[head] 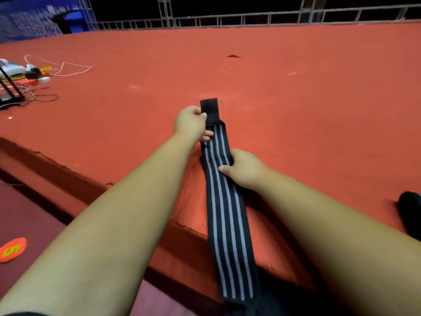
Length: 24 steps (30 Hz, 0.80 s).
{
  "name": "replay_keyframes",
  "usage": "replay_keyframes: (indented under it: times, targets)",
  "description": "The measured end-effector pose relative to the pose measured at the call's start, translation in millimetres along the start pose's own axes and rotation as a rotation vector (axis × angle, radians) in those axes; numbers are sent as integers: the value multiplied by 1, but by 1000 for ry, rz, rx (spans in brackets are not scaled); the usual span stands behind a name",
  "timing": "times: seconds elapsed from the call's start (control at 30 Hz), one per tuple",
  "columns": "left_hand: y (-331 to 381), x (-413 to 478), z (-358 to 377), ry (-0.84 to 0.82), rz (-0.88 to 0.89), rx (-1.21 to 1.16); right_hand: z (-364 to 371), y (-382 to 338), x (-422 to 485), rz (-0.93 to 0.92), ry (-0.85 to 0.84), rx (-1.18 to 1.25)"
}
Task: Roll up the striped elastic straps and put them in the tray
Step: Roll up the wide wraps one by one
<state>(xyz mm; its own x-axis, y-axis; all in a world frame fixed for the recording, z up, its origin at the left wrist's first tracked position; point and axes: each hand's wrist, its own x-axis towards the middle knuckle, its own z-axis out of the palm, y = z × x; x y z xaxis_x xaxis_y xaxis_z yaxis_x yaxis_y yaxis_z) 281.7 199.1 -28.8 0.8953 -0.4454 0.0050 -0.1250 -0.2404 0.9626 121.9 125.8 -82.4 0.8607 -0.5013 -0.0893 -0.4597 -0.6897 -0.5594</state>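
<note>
Currently pinching striped strap (225,213) at its black tab (209,108) with left hand (190,123); gripping mid-length with right hand (243,168), fingers curled round; keeping strap flat on red platform (296,87), near end hanging over edge.

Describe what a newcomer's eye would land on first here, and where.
A black strap with grey stripes runs up the centre, draped over the near edge of the red platform. The left hand pinches it by its plain black far end; the right hand grips it nearer the middle.
</note>
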Motion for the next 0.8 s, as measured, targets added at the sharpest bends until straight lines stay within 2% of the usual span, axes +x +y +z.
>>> replay_keyframes:
  times: [0.17,0.27,0.5,0.73,0.8]
  targets:
    - [-39,36,20,17,-53,49,-5,1,27,76,-51,-112]
    - [-60,51,30,36,-62,51,-12,1,32,129,-89,15]
    - [-80,63,30,73,-23,166,-14,18,40,73,-162,330]
    - [-71,57,12,21,-84,270,-11,19,42,97,-113,422]
    - [-69,53,8,34,-93,227,-10,20,42,131,-95,475]
